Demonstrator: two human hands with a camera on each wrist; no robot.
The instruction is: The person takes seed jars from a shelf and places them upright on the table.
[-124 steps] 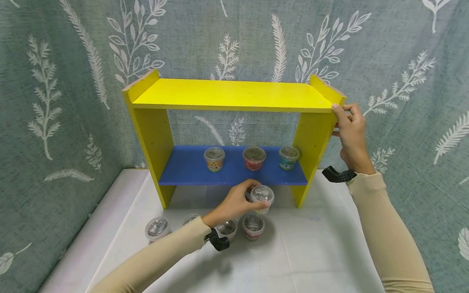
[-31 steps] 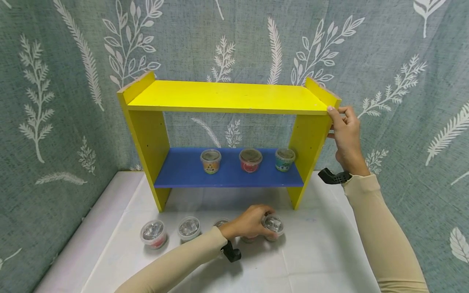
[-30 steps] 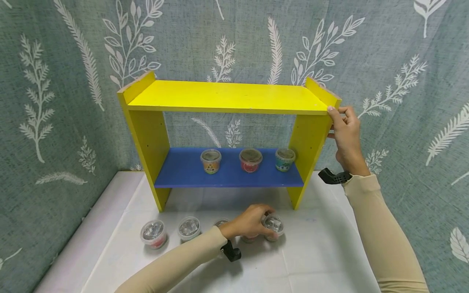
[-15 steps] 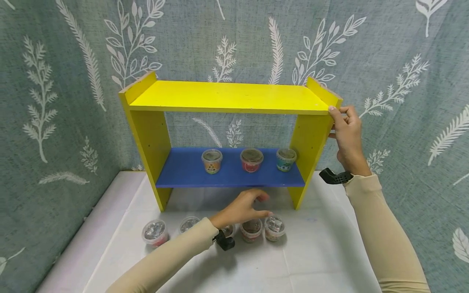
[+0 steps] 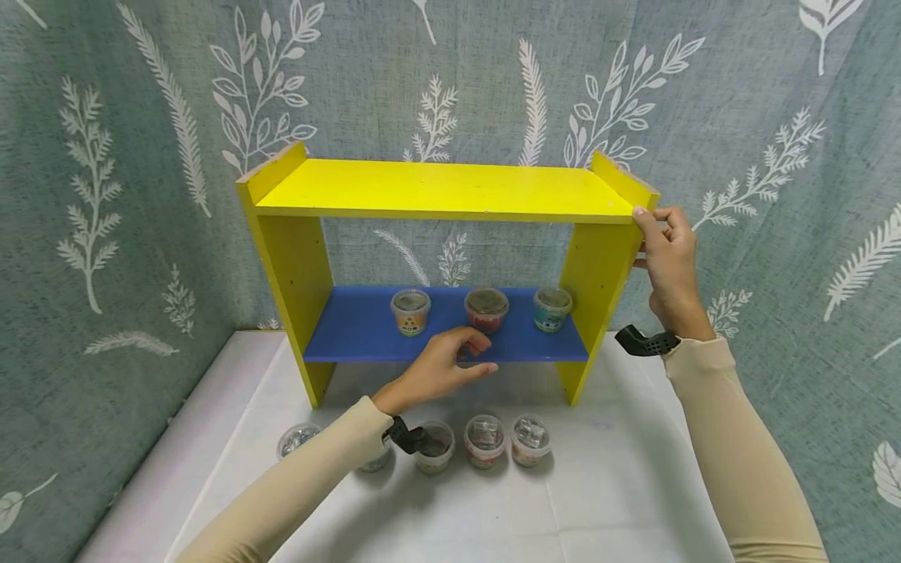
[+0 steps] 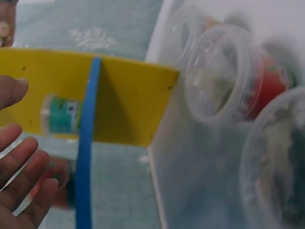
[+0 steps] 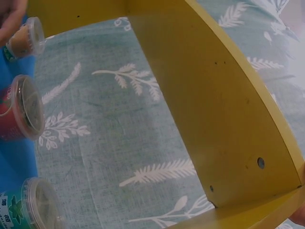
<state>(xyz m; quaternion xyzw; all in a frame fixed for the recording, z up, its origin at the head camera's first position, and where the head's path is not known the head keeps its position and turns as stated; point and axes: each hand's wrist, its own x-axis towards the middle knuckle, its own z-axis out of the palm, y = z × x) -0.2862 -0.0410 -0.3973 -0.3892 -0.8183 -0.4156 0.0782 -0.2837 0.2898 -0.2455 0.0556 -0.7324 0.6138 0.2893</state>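
Observation:
My left hand [image 5: 439, 367] holds nothing; its thumb and fingers are spread apart before the front edge of the blue shelf board [image 5: 366, 332]. Just beyond its fingertips stands a red-labelled lidded plastic cup [image 5: 486, 306]. On the same board, an orange-labelled cup [image 5: 411, 313] is to the left and a teal-labelled cup [image 5: 552, 310] to the right. My right hand [image 5: 672, 270] grips the upper right corner of the yellow shelf unit [image 5: 450, 188], thumb on the front edge. In the left wrist view, the spread fingers [image 6: 28, 174] appear beside the board.
Below, on the white tabletop [image 5: 598, 485], several clear-lidded cups form a row, including a cup [image 5: 530, 442] at the right end and a cup [image 5: 484, 443] beside it. My left forearm partly covers the leftmost cups. A patterned curtain [image 5: 176, 234] hangs behind.
My left hand has set a clear-lidded cup at the right end of the tabletop row, let it go and risen up and left toward the blue board. The right hand keeps its grip.

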